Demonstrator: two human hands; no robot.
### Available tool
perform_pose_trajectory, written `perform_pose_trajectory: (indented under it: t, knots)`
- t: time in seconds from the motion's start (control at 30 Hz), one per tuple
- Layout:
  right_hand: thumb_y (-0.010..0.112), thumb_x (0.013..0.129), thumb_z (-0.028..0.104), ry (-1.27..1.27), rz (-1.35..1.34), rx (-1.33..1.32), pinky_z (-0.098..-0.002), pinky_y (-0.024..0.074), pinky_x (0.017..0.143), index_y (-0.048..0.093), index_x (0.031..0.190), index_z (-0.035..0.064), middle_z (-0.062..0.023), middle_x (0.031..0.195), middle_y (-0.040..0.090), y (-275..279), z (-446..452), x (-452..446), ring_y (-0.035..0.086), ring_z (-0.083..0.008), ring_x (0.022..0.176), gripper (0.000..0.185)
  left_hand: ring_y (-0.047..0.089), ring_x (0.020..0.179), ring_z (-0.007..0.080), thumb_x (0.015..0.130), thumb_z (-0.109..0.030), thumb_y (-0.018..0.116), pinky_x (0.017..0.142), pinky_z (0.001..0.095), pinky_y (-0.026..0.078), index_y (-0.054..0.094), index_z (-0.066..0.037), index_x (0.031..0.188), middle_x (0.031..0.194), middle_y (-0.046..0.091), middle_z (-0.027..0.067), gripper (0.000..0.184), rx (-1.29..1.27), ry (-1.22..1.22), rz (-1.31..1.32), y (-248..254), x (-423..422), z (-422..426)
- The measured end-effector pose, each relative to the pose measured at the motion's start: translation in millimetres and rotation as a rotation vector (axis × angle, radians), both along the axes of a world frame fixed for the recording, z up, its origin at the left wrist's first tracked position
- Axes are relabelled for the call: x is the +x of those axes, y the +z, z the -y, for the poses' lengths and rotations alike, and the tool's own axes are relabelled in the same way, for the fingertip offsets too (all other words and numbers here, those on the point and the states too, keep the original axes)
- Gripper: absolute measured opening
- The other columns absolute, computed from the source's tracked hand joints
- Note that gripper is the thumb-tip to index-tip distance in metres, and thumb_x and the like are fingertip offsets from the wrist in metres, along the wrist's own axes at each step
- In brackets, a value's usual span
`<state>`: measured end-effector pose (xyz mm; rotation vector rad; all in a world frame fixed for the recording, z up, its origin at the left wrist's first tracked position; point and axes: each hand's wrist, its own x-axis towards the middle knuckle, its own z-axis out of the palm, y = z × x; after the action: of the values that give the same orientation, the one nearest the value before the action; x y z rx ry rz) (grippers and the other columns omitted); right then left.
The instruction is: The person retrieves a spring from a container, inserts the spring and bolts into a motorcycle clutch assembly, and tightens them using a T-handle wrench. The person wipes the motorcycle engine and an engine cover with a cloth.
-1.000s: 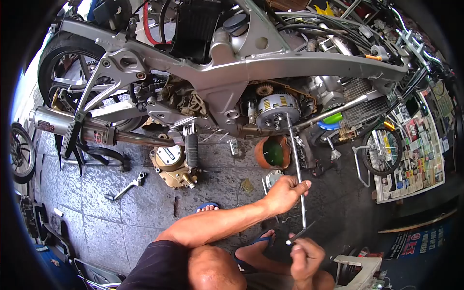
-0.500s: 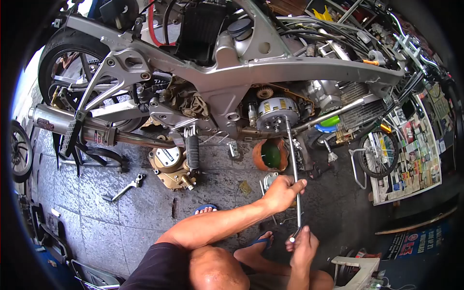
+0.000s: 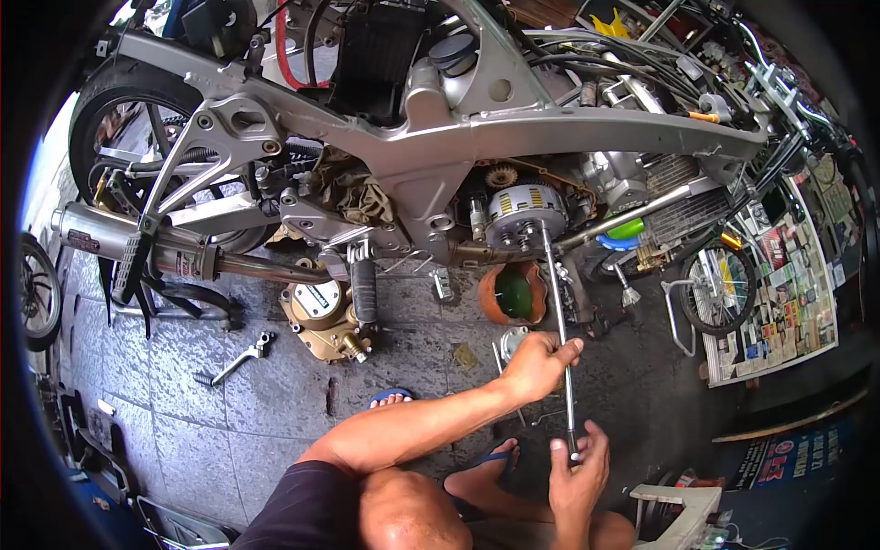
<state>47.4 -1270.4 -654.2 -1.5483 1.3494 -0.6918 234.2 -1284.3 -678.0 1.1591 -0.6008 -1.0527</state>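
Note:
My left hand (image 3: 541,367) is wrapped round the shaft of a long metal wrench (image 3: 561,316). The wrench's far end meets a bolt on the face of the clutch (image 3: 524,215) in the motorcycle's opened engine. At the near end of the shaft, my right hand (image 3: 579,467) has its fingers apart, with thumb and fingers on either side of the dark handle end. Whether it touches the handle is hard to tell. Below the clutch stands a broken orange bowl (image 3: 513,293) with green inside.
A gold engine cover (image 3: 327,316) and a kick lever (image 3: 240,357) lie on the tiled floor. The silver frame (image 3: 550,133) spans the view above my hands. A pale stool (image 3: 678,513) is at lower right, near a sticker-covered board (image 3: 788,293).
The bent handle at the wrench's near end has turned. My right hand has gone from closed fingers at the handle to spread fingers beside it. My left hand stays round the shaft.

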Motion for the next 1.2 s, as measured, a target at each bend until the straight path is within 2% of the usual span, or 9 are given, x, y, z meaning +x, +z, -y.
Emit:
perform_pose_trajectory:
  t: [0.17, 0.27, 0.37, 0.73, 0.93, 1.0, 1.07, 1.13, 1.2]
  knots:
    - [0.047, 0.096, 0.048, -0.146, 0.309, 0.132, -0.0307, 0.0354, 0.046, 0.061, 0.070, 0.0043, -0.0032, 0.050, 0.042, -3.9, 6.3, 7.1, 0.041, -0.0155, 0.046, 0.053, 0.041, 0.048, 0.0086, 0.094, -0.036, 0.057, 0.046, 0.0298, 0.033, 0.063, -0.002, 0.074, 0.051, 0.046, -0.0016, 0.040, -0.062, 0.044, -0.018, 0.4, -2.7, 11.1]
    - [0.040, 0.098, 0.049, 0.119, 0.807, 0.933, -0.0267, 0.0308, 0.045, 0.057, 0.060, 0.0049, -0.0020, 0.045, 0.039, -4.9, 14.4, -8.3, 0.040, -0.0144, 0.046, 0.061, 0.037, 0.049, 0.0069, 0.094, -0.036, 0.058, 0.046, 0.0286, 0.029, 0.064, -0.003, 0.073, 0.052, 0.043, -0.0040, 0.040, -0.048, 0.018, -0.084, 6.3, -1.6, 7.3]
    - [0.053, 0.094, 0.032, 0.079, -0.318, -0.514, -0.0329, 0.0412, 0.051, 0.065, 0.075, -0.0032, -0.0083, 0.061, 0.056, 9.5, -2.2, -8.6, 0.052, -0.0196, 0.053, 0.042, 0.036, 0.048, 0.0066, 0.094, -0.035, 0.058, 0.045, 0.0281, 0.028, 0.063, -0.003, 0.073, 0.052, 0.043, -0.0043, 0.039, -0.022, -0.009, -0.110, 7.1, -1.2, 4.8]
    - [0.045, 0.098, 0.040, 0.019, 0.062, 0.298, -0.0306, 0.0406, 0.052, 0.063, 0.072, 0.0028, -0.0036, 0.054, 0.050, 5.8, 10.7, -9.2, 0.050, -0.0152, 0.053, 0.049, 0.038, 0.052, 0.0063, 0.094, -0.035, 0.058, 0.048, 0.0281, 0.030, 0.063, -0.004, 0.072, 0.054, 0.044, -0.0044, 0.038, 0.010, 0.023, -0.070, 0.2, -2.4, 4.1]
    - [0.051, 0.098, 0.030, 0.390, -0.506, -1.155, -0.0239, 0.0370, 0.044, 0.062, 0.092, 0.0003, -0.0037, 0.056, 0.049, 9.0, 8.4, 4.1, 0.048, -0.0125, 0.047, 0.032, 0.042, 0.052, 0.0084, 0.093, -0.037, 0.057, 0.049, 0.0309, 0.035, 0.064, -0.002, 0.072, 0.054, 0.048, -0.0021, 0.042, -0.042, 0.044, -0.048, -1.4, -2.9, 10.0]
    - [0.049, 0.099, 0.031, 0.106, 0.475, 0.199, -0.0262, 0.0390, 0.045, 0.062, 0.089, -0.0004, -0.0025, 0.053, 0.047, 5.1, -5.8, 11.2, 0.048, -0.0140, 0.045, 0.035, 0.039, 0.052, 0.0071, 0.094, -0.036, 0.058, 0.049, 0.0293, 0.032, 0.064, -0.003, 0.073, 0.054, 0.045, -0.0039, 0.040, -0.049, 0.061, -0.024, 3.5, 2.5, 11.3]
    - [0.049, 0.098, 0.031, 0.064, 0.598, 0.368, -0.0258, 0.0391, 0.045, 0.062, 0.093, -0.0019, -0.0034, 0.052, 0.048, 20.2, -11.4, 9.8, 0.047, -0.0133, 0.044, 0.036, 0.036, 0.051, 0.0052, 0.094, -0.036, 0.058, 0.049, 0.0269, 0.029, 0.062, -0.005, 0.073, 0.053, 0.041, -0.0064, 0.038, -0.047, 0.046, -0.106, 9.3, -1.8, 7.4]
    - [0.054, 0.097, 0.029, 0.324, -0.156, -0.046, -0.0249, 0.0407, 0.049, 0.060, 0.104, -0.0035, -0.0038, 0.054, 0.051, 46.5, 0.2, 14.7, 0.050, -0.0110, 0.049, 0.034, 0.037, 0.049, 0.0049, 0.095, -0.035, 0.058, 0.047, 0.0256, 0.029, 0.062, -0.005, 0.072, 0.051, 0.043, -0.0059, 0.037, -0.041, -0.017, -0.188, 10.0, 2.4, 6.3]
    - [0.059, 0.094, 0.027, 0.470, -0.399, -0.319, -0.0253, 0.0432, 0.054, 0.056, 0.115, -0.0050, -0.0062, 0.064, 0.057, 53.0, 5.4, 14.8, 0.055, -0.0104, 0.060, 0.038, 0.038, 0.048, 0.0052, 0.095, -0.034, 0.058, 0.046, 0.0252, 0.029, 0.061, -0.006, 0.072, 0.052, 0.044, -0.0051, 0.037, -0.046, -0.011, -0.165, 7.8, 1.6, 4.5]
